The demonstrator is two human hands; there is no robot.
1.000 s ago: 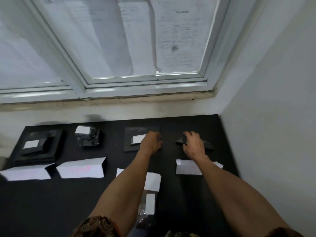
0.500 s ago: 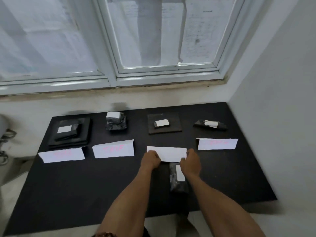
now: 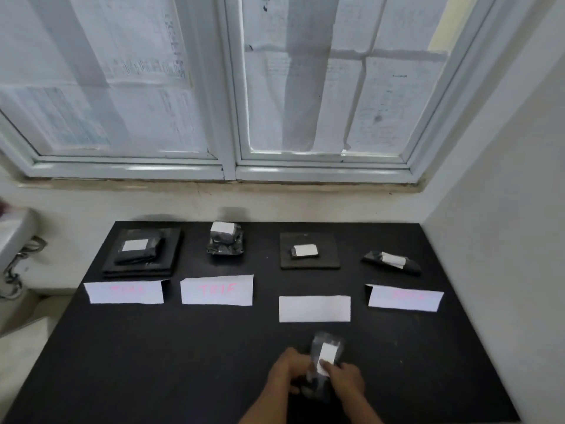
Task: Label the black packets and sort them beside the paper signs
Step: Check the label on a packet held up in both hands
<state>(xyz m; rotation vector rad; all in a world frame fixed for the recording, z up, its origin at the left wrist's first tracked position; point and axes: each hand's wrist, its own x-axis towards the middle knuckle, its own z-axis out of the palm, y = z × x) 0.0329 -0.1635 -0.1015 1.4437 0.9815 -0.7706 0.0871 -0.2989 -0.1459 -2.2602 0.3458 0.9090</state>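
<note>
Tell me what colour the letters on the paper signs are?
Pink, clearest on the second sign from the left in the head view.

Labelled black packets (image 3: 392, 261) lie behind four white paper signs (image 3: 216, 290); the near packet (image 3: 326, 354), label up, is held before the blank sign (image 3: 314, 308).

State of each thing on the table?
held packet: labelled, in both hands, unsorted
left hand: grips held packet
right hand: pinches its label end
far-left packet: labelled
second packet: labelled
third packet: labelled
far-right packet: labelled
far-left sign: pink writing, unreadable
TRIF sign: standing, readable
third sign: blank face showing
far-right sign: pink writing, unreadable
</note>
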